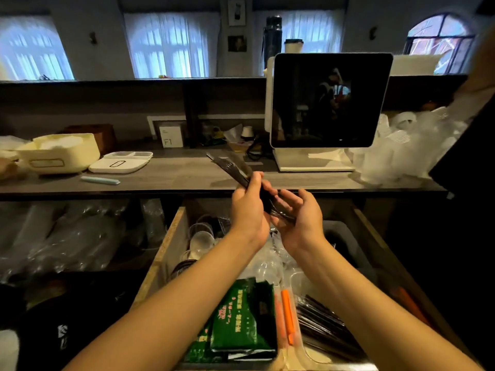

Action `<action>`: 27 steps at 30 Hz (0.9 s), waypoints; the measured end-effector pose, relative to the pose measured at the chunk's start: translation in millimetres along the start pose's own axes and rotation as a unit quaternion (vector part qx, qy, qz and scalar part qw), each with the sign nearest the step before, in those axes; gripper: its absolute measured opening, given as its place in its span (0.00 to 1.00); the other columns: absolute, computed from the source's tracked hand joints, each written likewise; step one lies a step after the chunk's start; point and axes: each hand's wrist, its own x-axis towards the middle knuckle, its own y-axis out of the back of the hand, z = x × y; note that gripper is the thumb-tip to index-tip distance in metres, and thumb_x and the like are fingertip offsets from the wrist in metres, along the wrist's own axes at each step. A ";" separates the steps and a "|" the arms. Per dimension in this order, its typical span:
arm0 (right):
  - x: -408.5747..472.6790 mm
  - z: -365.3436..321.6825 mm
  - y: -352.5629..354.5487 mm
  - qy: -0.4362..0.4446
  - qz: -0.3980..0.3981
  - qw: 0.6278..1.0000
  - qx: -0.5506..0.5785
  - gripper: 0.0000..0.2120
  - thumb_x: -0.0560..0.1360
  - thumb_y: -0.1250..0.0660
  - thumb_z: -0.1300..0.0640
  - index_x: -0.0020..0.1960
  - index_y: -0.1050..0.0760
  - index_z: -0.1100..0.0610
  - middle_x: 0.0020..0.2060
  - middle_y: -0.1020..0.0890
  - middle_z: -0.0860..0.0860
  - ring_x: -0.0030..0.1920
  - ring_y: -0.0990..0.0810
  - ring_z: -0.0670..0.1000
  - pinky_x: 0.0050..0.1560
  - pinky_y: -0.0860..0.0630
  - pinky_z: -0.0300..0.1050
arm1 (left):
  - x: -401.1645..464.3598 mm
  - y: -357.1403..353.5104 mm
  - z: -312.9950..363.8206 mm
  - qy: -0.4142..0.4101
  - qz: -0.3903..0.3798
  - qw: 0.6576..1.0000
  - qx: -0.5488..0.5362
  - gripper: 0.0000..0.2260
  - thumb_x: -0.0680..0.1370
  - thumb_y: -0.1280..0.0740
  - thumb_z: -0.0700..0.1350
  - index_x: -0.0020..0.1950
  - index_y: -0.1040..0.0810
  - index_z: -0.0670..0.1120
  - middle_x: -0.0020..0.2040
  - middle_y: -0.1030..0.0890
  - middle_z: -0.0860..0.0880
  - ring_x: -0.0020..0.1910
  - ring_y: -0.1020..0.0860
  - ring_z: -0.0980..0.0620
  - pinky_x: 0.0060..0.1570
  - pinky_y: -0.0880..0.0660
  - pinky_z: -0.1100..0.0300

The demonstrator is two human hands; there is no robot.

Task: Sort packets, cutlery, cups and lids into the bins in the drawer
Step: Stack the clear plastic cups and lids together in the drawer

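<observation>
My left hand [247, 207] grips a bundle of black wrapped cutlery [230, 166] that slants up and to the left over the counter edge. My right hand [297, 218] cups the bundle's lower end from below, fingers half curled around it. Both hands hover above the open wooden drawer [171, 236]. In the drawer lie green packets [241, 325], an orange straw-like stick [288, 314], more black wrapped cutlery [324, 325] at the right, and clear lids and cups [201, 236] at the back left.
A point-of-sale screen [329, 100] stands on the grey counter [171, 172], with a heap of clear plastic cups [407, 145] to its right. A cream bin [57, 152], a white divided tray [120, 162] and a pale blue stick [100, 180] lie at the left.
</observation>
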 end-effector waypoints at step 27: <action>121.3 -91.5 139.6 -0.004 0.031 0.990 -0.138 0.10 0.81 0.40 0.59 0.41 0.31 0.56 0.27 0.34 0.49 0.19 0.38 0.43 0.20 0.40 0.34 | 9.5 -20.9 -130.5 0.323 -0.106 0.892 0.298 0.26 0.85 0.50 0.58 0.55 0.24 0.38 0.48 0.19 0.39 0.45 0.18 0.44 0.45 0.19 0.53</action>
